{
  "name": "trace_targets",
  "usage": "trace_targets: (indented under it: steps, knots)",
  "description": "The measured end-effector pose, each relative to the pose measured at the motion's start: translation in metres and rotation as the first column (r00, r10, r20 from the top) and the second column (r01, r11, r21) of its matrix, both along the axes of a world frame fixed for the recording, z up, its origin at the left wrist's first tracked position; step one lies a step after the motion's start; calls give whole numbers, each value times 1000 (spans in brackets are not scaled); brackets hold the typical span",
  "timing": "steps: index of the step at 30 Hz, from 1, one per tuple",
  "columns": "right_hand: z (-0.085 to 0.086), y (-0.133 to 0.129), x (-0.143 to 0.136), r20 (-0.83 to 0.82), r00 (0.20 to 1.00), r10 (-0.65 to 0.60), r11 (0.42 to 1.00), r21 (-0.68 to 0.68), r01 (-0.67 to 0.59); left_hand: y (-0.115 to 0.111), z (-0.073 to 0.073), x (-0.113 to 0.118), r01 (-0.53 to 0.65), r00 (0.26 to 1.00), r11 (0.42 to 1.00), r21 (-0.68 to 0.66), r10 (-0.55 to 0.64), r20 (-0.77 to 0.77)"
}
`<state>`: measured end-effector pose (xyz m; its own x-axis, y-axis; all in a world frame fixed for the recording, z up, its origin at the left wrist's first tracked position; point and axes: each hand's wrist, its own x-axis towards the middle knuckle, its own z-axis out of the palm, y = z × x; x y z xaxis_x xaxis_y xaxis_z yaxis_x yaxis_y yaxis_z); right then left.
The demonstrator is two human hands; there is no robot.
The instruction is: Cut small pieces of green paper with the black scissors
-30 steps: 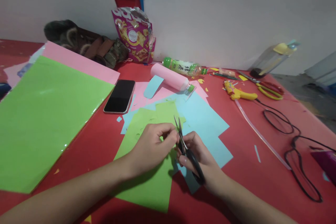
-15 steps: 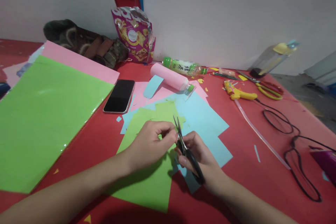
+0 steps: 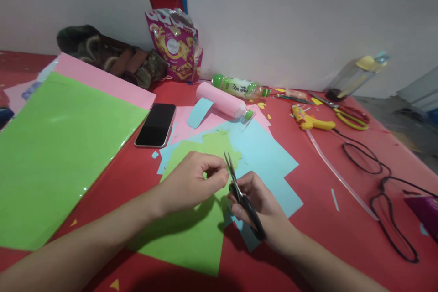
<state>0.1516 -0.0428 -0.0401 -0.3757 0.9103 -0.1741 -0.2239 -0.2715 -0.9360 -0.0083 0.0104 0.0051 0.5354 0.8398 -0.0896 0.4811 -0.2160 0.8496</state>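
Note:
My right hand [image 3: 258,207] grips a pair of scissors [image 3: 247,207] by the black handles, its blades slightly parted and pointing away from me. Just left of the blades, my left hand [image 3: 196,180] is closed in a pinch of thumb and index finger. Whatever lies in that pinch is too small or hidden to make out. Below both hands is a green paper sheet [image 3: 188,248], with light blue paper [image 3: 263,150] under and beside it. Behind them lies a bottle wrapped in pink paper [image 3: 221,99], with a blue paper strip [image 3: 200,112] leaning against it.
A phone [image 3: 156,125] lies to the left, beside a large green sheet [image 3: 68,146] in clear wrapping. On the right are a yellow glue gun [image 3: 313,121] with a looped black cord [image 3: 390,178] and more scissors [image 3: 352,116]. A tea bottle [image 3: 239,86] and snack bag [image 3: 176,48] stand near the wall.
My left hand has risen slightly and shifted a little left, away from the scissors. The scissors have tilted slightly left. Everything on the table stays where it was.

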Motion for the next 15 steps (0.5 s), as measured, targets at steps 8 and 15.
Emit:
trace_targets:
  steps: [8, 15]
  knots:
    - [3, 0, 0, 63, 998, 19, 1000, 9, -19, 6, 8, -5, 66, 998, 993, -97, -67, -9]
    - [2, 0, -1, 87, 996, 29, 999, 21, -31, 8, 8, -9, 94, 996, 972, -217, -94, 15]
